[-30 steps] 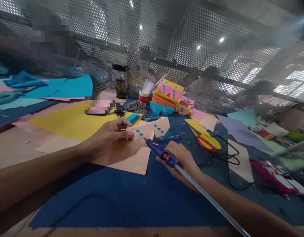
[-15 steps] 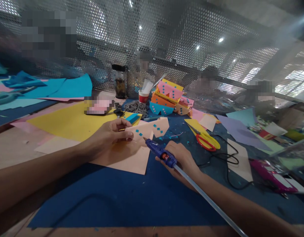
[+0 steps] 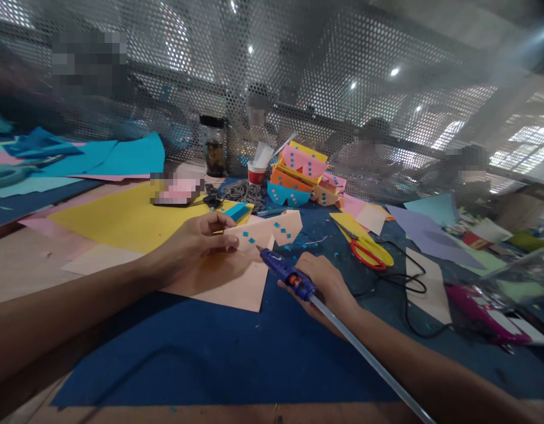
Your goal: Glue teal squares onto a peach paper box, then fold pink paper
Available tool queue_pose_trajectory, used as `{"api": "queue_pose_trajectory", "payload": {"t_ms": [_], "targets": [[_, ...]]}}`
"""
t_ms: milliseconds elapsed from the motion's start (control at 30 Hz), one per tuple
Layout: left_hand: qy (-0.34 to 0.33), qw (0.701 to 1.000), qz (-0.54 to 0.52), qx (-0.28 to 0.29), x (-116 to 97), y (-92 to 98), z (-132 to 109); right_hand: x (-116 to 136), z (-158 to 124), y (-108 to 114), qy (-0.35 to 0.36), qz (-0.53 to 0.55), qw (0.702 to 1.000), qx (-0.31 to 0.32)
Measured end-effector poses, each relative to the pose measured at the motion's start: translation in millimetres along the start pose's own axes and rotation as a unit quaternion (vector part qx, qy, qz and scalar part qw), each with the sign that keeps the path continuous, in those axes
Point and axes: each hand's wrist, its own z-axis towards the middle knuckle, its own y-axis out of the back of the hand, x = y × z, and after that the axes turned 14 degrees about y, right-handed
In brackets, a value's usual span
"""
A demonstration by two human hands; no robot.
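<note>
Between the thumb and fingers of my left hand (image 3: 205, 235) is a peach paper cutout (image 3: 265, 228) with several small blue squares on it and a notch in its lower edge. My right hand (image 3: 327, 280) grips a blue glue gun (image 3: 285, 272), its tip close to the cutout's lower edge; I cannot tell whether they touch. A long clear glue stick (image 3: 364, 356) sticks out of the gun's back end. Under the cutout lies a flat peach sheet (image 3: 236, 285). Tiny blue paper bits (image 3: 314, 244) are scattered just beyond the gun.
Red-and-yellow scissors (image 3: 369, 253) lie right of my hands, near a black cord (image 3: 407, 318) and a magenta device (image 3: 486, 312). At the back stand a jar (image 3: 214, 147), a paper cup (image 3: 256, 172) and folded, dotted paper pieces (image 3: 298, 174). A phone (image 3: 177, 191) rests on yellow paper (image 3: 117, 218).
</note>
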Motion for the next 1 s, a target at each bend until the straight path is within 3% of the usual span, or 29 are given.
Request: {"api": "queue_pose_trajectory", "payload": {"t_ms": [800,1000], "targets": [[-0.001,1.000,-0.001,-0.013,-0.3,1.4,2.6,2.1,-4.6,-6.9,-0.003,-0.017,1.000,-0.006],[-0.004,1.000,-0.007,0.001,1.3,3.5,4.2,3.6,0.2,0.2,0.008,-0.008,1.000,0.005]]}}
